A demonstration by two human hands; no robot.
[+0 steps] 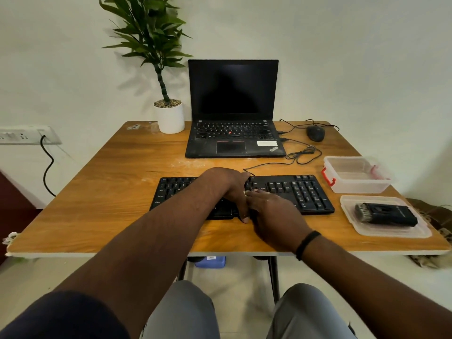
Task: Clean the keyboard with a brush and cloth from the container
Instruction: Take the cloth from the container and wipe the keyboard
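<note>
We see both hands on the keyboard (244,195) at the table's near middle: the left hand (228,189) grips its middle, and whether the right hand (271,211) grasps anything we cannot tell. The brush (385,214) lies on the lid (391,232) at right, near the open container (357,174); the cloth is not visible, so wiping seems under way.

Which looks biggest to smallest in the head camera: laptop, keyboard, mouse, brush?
1. Laptop
2. Keyboard, partly hidden by hands
3. Brush
4. Mouse, though it sits farther away, so those last two are unsure.

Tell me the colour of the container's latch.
Red latch on the clear container; head view.
</note>
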